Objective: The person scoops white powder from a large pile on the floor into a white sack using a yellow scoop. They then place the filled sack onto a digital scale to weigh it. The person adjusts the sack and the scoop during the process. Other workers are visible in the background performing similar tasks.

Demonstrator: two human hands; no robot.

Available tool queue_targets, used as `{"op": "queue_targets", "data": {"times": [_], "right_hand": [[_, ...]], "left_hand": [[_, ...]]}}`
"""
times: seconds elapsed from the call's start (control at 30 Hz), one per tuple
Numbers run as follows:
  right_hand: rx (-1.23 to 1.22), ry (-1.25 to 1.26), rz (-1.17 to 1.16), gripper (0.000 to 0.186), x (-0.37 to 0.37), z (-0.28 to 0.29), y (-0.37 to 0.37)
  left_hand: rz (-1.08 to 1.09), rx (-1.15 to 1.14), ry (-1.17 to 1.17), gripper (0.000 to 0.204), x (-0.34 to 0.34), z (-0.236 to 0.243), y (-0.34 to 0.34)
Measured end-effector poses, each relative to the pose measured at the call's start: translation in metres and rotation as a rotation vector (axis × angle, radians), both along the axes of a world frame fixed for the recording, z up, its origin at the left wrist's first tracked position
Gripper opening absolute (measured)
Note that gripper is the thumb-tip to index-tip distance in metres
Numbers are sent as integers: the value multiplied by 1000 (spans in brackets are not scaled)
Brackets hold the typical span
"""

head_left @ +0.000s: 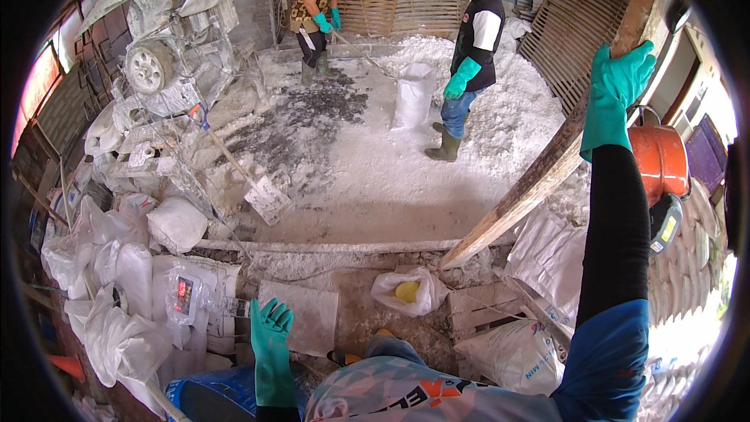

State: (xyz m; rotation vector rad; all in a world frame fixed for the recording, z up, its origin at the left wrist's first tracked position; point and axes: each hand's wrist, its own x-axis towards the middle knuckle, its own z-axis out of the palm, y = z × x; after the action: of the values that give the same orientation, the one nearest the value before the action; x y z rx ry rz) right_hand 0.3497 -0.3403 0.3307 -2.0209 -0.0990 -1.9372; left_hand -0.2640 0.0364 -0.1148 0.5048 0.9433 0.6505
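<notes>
My right hand (pixel 617 90), in a green rubber glove, is raised at the right and holds the upper part of a slanting wooden post (pixel 531 168). Low in the view, my left hand (pixel 272 336), gloved the same way, is open with its fingers slightly curled and nothing in it. Beside it lies a flat, dusty metal plate (pixel 312 316). A digital display unit (pixel 182 297) wrapped in plastic stands left of that hand. In front of me, an open white bag (pixel 426 291) holds a yellow bowl-like thing (pixel 407 291).
Two people work beyond a low ledge (pixel 359 248); one uses a long-handled tool by a white sack (pixel 412 98). White material (pixel 516 78) is heaped behind them. A shovel (pixel 268 199) leans at left near dusty machinery (pixel 148 66). An orange container (pixel 658 160) hangs beyond my right arm.
</notes>
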Motion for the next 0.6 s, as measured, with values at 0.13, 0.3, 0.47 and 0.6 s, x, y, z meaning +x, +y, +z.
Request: {"op": "queue_targets", "data": {"times": [0.13, 0.3, 0.47, 0.6], "right_hand": [[6, -12, 10, 77, -3, -1, 3], [-9, -34, 4, 78, -2, 1, 2], [8, -22, 24, 80, 0, -1, 2], [-4, -41, -21, 84, 4, 0, -1]], "left_hand": [[-10, 7, -5, 63, -2, -1, 4], [-25, -7, -16, 63, 1, -5, 8], [-34, 8, -32, 64, 0, -5, 8], [-25, 19, -30, 64, 0, -7, 11]]}}
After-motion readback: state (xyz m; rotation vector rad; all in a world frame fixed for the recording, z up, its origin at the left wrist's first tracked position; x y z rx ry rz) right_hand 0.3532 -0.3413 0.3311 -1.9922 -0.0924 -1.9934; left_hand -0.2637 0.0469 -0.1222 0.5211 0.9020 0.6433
